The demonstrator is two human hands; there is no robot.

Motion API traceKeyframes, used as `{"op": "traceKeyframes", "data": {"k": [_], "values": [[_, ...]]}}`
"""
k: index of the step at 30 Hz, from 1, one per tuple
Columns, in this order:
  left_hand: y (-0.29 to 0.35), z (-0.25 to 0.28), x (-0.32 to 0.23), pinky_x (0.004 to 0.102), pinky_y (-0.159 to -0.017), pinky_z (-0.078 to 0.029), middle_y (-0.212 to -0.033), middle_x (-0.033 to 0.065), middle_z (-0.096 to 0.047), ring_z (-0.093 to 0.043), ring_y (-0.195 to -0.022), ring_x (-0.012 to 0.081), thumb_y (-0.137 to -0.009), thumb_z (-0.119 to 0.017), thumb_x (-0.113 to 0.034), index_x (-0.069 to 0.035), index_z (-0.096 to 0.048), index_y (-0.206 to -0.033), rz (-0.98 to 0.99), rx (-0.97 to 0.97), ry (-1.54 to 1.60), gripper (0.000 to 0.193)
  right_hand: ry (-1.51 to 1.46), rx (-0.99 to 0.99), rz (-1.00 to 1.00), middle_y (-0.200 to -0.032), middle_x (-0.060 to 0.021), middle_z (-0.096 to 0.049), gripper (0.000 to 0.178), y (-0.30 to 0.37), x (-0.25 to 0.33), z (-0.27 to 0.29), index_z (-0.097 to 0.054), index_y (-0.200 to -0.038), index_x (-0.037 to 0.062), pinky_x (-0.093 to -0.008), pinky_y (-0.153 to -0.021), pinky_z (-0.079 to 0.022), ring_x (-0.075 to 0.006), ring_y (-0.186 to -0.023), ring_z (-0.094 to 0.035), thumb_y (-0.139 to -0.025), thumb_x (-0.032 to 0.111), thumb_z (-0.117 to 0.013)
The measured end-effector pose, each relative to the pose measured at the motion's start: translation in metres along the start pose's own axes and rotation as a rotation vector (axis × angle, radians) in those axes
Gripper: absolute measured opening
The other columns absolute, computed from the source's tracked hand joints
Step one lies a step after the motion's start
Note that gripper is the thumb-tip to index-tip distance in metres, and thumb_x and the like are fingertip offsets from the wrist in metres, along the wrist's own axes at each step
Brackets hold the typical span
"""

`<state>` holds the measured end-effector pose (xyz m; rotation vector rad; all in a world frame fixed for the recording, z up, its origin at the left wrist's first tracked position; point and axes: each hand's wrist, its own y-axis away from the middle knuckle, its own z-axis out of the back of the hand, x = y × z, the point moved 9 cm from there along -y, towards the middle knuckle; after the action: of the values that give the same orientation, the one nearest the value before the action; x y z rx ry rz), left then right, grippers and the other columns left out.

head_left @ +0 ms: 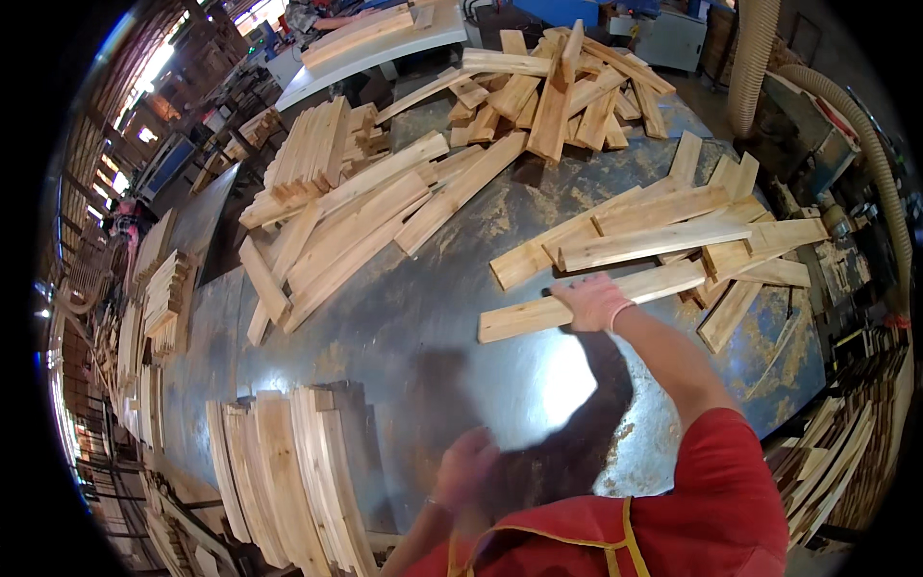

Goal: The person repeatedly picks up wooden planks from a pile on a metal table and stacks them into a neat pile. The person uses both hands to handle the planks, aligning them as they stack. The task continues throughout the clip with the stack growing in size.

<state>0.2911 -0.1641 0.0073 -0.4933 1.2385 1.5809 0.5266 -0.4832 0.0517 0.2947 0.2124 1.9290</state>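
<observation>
My right hand [590,300], in a pale pink glove, reaches out over the table and is closed around a wooden board [524,320]. That board lies at the near side of a loose heap of boards, its right end resting among them. My left hand [466,468] is close to my body above the metal tabletop, smeared by motion, so its fingers are unclear. Nearest to it, on the left, stands a row of boards [279,471] set side by side. Just beyond my right hand lies another pale board [654,245] on the same heap.
The dark metal table [385,351] carries sawdust. A tall jumble of boards [558,96] is at the back, and further boards [356,231] lie at the far left. A ribbed hose [755,67] hangs at the back right. Another person's arm [336,21] shows behind a white table [413,38].
</observation>
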Motion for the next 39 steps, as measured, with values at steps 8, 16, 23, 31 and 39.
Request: {"op": "traceKeyframes", "data": {"k": [8,16,23,31,39], "values": [[0.012,-0.008,-0.023,0.0353,-0.098,-0.055,-0.121,0.0084,-0.071,-0.069,-0.107,0.0187,-0.1,-0.068,-0.022,-0.001,-0.064,-0.138,-0.041,0.34,0.558,0.044,-2.144,0.343,0.046,-0.121,-0.0145,-0.075,0.046,0.015,0.159,-0.001,-0.067,-0.132,-0.0011,-0.0395,-0.097,-0.062,-0.0246,-0.113,-0.074,-0.101,0.031,-0.076],[0.07,0.107,0.092,0.0335,-0.088,-0.056,-0.105,0.0105,-0.077,-0.07,-0.095,0.0134,-0.093,-0.075,-0.021,0.0,-0.071,-0.129,0.017,-0.041,0.253,0.042,-1.973,0.3,-0.104,-0.09,-0.0001,-0.062,0.034,0.061,0.281,-0.087,-0.064,-0.129,0.002,-0.0263,-0.069,-0.053,-0.0106,-0.079,-0.061,-0.102,0.021,-0.071],[0.158,0.213,0.116,0.0479,-0.108,-0.05,-0.14,0.0203,-0.066,-0.062,-0.13,0.0416,-0.089,-0.069,-0.023,-0.008,-0.078,-0.113,-0.093,-0.62,-0.902,0.03,-1.671,0.142,-0.342,-0.111,-0.0068,-0.068,0.078,0.119,0.195,-0.127,-0.039,-0.164,-0.0035,-0.0286,-0.081,-0.055,-0.0134,-0.093,-0.063,-0.1,0.028,-0.074],[0.147,0.219,0.158,0.0541,-0.119,-0.039,-0.156,0.0162,-0.053,-0.047,-0.145,0.04,-0.089,-0.068,-0.016,-0.01,-0.045,-0.159,0.031,-0.862,-1.112,0.074,-0.965,-0.451,-0.354,-0.134,-0.016,-0.067,0.08,0.127,-0.051,-0.035,-0.044,-0.162,0.0003,-0.0395,-0.11,-0.05,-0.0297,-0.125,-0.063,-0.096,0.03,-0.078],[0.063,0.011,0.025,0.051,-0.116,-0.042,-0.155,0.0183,-0.055,-0.051,-0.142,0.0376,-0.088,-0.074,-0.024,-0.009,-0.051,-0.155,-0.231,-0.252,-0.845,0.072,0.092,0.073,-0.482,-0.174,-0.0206,-0.031,0.12,0.058,-0.177,0.061,-0.029,-0.169,0.0093,-0.0505,-0.131,-0.028,-0.0376,-0.161,-0.03,-0.074,0.053,-0.087]]}}
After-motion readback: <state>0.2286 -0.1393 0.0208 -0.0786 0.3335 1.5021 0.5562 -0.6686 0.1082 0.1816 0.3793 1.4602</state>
